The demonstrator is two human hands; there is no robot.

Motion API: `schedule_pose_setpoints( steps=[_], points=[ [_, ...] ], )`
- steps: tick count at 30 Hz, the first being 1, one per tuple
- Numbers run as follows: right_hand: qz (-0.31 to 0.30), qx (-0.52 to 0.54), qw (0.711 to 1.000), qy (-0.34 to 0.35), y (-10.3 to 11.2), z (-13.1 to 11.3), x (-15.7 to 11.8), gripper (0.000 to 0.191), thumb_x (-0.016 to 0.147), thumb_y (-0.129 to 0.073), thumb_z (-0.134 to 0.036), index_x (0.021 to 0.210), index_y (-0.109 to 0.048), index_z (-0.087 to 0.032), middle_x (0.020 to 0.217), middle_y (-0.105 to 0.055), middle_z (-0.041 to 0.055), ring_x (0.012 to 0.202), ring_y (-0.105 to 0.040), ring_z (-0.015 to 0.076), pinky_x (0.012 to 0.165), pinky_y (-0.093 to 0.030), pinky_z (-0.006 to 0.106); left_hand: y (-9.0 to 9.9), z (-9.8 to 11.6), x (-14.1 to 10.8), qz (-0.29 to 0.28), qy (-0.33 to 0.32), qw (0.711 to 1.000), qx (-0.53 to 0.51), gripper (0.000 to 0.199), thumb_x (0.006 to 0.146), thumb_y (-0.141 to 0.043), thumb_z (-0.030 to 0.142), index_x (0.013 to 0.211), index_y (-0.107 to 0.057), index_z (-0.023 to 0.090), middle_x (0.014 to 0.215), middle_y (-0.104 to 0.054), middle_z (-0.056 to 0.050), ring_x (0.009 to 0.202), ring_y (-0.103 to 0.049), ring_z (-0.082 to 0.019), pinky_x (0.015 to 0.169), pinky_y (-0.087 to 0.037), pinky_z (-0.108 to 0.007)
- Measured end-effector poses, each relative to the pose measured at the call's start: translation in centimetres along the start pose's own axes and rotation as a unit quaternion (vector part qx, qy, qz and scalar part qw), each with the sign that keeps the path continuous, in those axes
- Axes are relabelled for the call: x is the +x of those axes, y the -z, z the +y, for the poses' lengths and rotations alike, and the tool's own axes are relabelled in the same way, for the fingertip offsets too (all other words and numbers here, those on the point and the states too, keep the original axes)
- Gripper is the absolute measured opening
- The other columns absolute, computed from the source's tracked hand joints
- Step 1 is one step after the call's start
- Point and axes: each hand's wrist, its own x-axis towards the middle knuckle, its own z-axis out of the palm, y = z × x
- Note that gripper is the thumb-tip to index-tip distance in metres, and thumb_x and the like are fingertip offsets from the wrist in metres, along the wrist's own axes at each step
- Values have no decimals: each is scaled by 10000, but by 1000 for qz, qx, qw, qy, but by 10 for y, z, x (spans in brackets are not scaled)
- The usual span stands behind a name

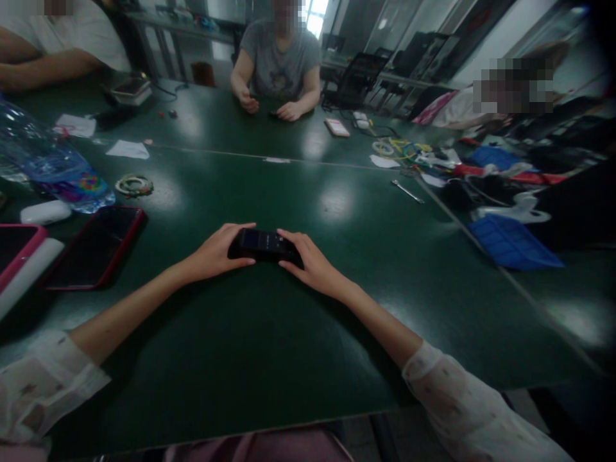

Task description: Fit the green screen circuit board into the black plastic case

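A small black device (262, 242) with a dark screen and small light marks lies at the middle of the green table (231, 359). My left hand (222, 252) grips its left end, thumb at the near edge and fingers at the far edge. Around the right end my right hand (308, 262) is closed in the same way. The undersides of the fingers and of the device are hidden.
At the left are a phone in a red case (99, 247), a plastic bottle (62, 167), a white case (45, 212) and a coiled bracelet (134, 185). Blue bins (513, 240), cables (399, 149) and a wrench (407, 191) are right. People sit across the table.
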Motion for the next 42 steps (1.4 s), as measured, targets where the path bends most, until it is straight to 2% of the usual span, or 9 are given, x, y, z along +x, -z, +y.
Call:
schedule_pose_setpoints(
  steps=[18,33,42],
  points=[
    [3,4,1000,0,0,-1,0,658,921,-589,-276,1487,-254,-313,1331,-522,92,1172,-521,267,1012,-465,550,1,3,1,4,-13,1000,0,782,814,-689,543,1464,-361,258,1398,-476,-125,1250,-484,-319,1027,-434,-519],
    [0,9,1000,-10,0,1,-1,684,913,-607,-270,1488,-244,-341,1353,-515,84,1193,-521,272,1010,-466,569,3,3,0,-2,-8,1000,-8,774,811,-698,512,1469,-345,308,1402,-463,-112,1252,-481,-327,1016,-441,-548],
    [12,4,1000,2,-2,2,0,669,907,-613,-251,1477,-270,-318,1355,-520,91,1205,-518,278,1023,-459,569,1,1,0,5,-16,1000,-9,778,809,-703,520,1466,-355,288,1398,-468,-117,1254,-478,-319,1038,-423,-535]
  ],
)
